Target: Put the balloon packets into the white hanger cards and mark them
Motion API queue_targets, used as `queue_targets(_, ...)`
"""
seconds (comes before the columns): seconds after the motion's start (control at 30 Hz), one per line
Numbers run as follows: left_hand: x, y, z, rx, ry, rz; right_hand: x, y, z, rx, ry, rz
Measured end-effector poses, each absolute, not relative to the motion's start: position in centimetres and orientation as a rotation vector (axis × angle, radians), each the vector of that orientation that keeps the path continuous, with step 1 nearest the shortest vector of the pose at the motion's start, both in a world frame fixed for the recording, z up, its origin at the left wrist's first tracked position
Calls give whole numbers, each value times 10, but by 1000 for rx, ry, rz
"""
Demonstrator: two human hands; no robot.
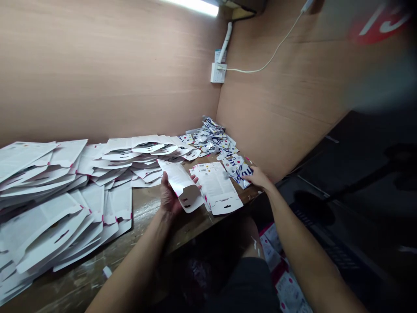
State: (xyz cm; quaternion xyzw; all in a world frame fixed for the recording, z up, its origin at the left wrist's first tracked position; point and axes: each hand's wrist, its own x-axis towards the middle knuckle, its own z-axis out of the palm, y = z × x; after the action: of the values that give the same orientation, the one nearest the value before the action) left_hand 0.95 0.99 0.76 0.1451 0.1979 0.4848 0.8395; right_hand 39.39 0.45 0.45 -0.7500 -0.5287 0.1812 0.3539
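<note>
Plywood walls (97,74) rise behind the table (97,265); on it, the left hand (171,195) holds a white cardboard hanger card (180,184), the right hand (257,178) resting open on printed pouches (236,169).

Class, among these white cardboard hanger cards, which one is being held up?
The white card in the left hand, with its slotted tab showing; the one beside it and the piles lie on the wooden bench.

Card blanks (42,182) piled left on bench (137,226); sachets (211,134) behind in corner (219,104).
</note>
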Motion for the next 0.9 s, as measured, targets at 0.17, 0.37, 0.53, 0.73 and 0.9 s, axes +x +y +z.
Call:
queue_targets(0.17, 8, 11, 3, 234, 404, 1048, 334, -62, 18, -1481, -1107, 365)
queue_targets(0.37, 13, 4, 1, 220, 386, 1077, 204, -121, 42, -1115, -1910, 175)
queue_targets(0.53, 18, -3, -1, 250, 391, 1100, 145, -99, 35, -1419, -2106, -107)
queue_targets(0.73, 11, -6, -1, 166, 302, 1069, 120, -109, 19, -1187, -2136, 69)
queue_targets(0.9, 23, -12, -2, 282, 205, 966, 134, -84, 6, -1314, -1986, -41)
